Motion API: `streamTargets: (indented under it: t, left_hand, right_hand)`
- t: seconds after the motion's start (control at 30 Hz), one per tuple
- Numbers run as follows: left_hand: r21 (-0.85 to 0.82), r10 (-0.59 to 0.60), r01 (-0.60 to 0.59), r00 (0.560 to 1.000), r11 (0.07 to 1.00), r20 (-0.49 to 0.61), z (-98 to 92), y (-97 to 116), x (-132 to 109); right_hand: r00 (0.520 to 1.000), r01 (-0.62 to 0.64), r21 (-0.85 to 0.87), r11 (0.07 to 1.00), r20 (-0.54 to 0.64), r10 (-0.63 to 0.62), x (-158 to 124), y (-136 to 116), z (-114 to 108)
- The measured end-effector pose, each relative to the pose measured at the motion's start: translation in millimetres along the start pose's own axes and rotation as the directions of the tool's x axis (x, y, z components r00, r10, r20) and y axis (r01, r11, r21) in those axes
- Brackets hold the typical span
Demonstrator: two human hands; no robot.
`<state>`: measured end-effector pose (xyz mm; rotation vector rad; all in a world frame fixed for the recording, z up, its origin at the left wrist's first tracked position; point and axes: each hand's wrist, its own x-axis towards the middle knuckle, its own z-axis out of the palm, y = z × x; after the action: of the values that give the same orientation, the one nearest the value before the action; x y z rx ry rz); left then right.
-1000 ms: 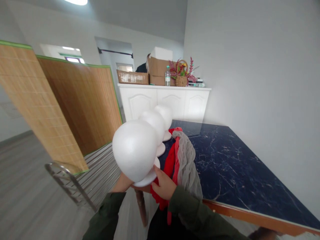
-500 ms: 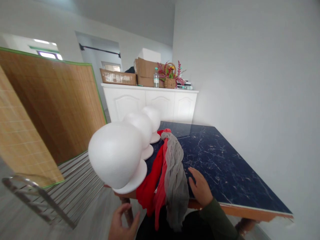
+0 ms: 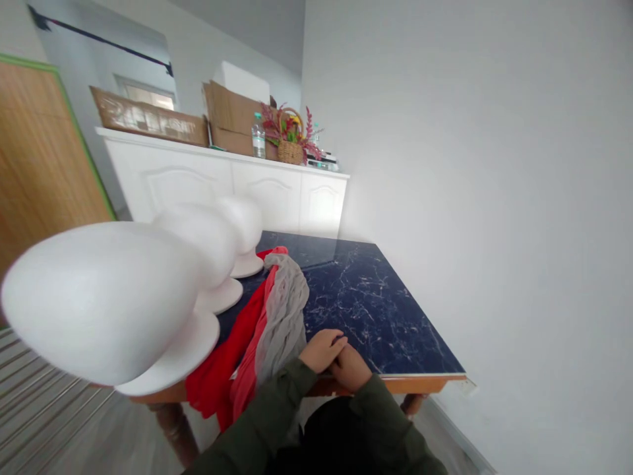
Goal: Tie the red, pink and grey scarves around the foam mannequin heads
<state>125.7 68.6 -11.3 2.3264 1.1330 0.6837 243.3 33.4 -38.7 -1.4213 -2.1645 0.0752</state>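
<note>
My left hand [image 3: 322, 349] and my right hand [image 3: 353, 368] rest together on the near edge of the dark blue marble table [image 3: 386, 310]. Their fingers are curled, the left lying over the right, and nothing shows inside them. Just left of them a grey scarf [image 3: 285, 315] and a red scarf [image 3: 221, 369] hang over the table edge. Three white foam heads stand in a row along the left side. The nearest one [image 3: 99, 297] is large and close to the camera, with the middle one [image 3: 200, 243] and the far one [image 3: 243, 221] behind it.
A white sideboard [image 3: 222, 185] stands behind the table with cardboard boxes [image 3: 230, 119], a water bottle [image 3: 258, 135] and a flower basket [image 3: 289, 142] on top. A bamboo screen [image 3: 34, 152] is at the left, metal bars [image 3: 30, 396] low left, and a plain wall on the right.
Both hands have let go of the nearest foam head's base and come together at the table edge. The view has swung right and closer to the table.
</note>
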Motion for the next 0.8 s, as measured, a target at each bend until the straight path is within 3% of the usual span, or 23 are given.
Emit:
streamTargets:
  t: [0.17,0.3,0.5,0.8]
  left_hand:
    - [0.195,0.064,-0.062,0.998,0.979,-0.004,0.3,-24,-25]
    - [0.287,0.076,-0.058,0.996,0.956,-0.049,4.2,-18,-31]
    - [0.330,0.096,-0.076,0.994,0.941,-0.043,6.1,-17,-29]
    - [0.330,0.112,-0.088,0.992,0.940,-0.055,6.0,-18,-31]
  right_hand:
    - [0.954,-0.284,-0.150,0.947,-0.144,0.263,-10,31,-9]
    - [0.958,-0.285,-0.177,0.942,-0.087,0.273,-12,23,-7]
    - [0.975,-0.183,-0.098,0.978,0.109,0.193,-11,19,-19]
    - [0.970,-0.206,-0.086,0.975,0.114,0.215,-10,16,-22]
